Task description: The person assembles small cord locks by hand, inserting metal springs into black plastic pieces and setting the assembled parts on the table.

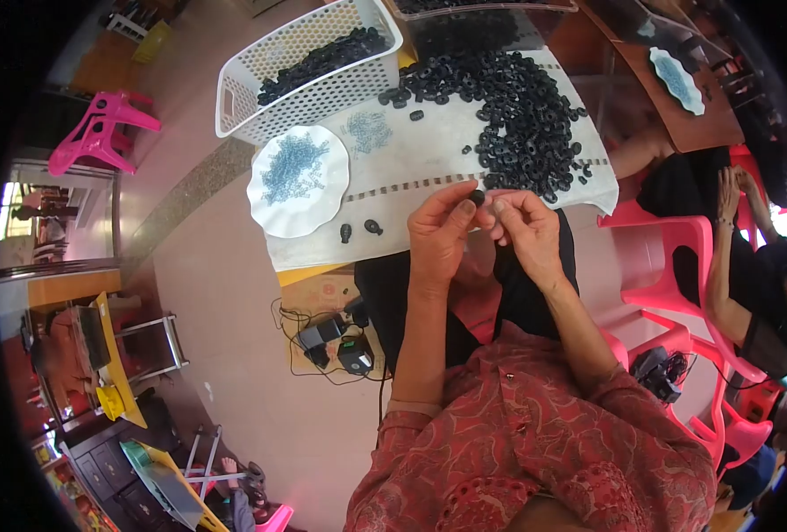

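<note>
Black piece, axis unclear, is pinched by left hand; right hand's grip unclear.

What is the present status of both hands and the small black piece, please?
Left hand pinching small black piece. Right hand close beside it, contents unclear. Pile of black parts just beyond the hands; no obstruction visible.

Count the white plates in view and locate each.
2: one white plate on the nearer table, beside the white basket; another white plate on the brown table at upper right. More may be hidden.
</note>
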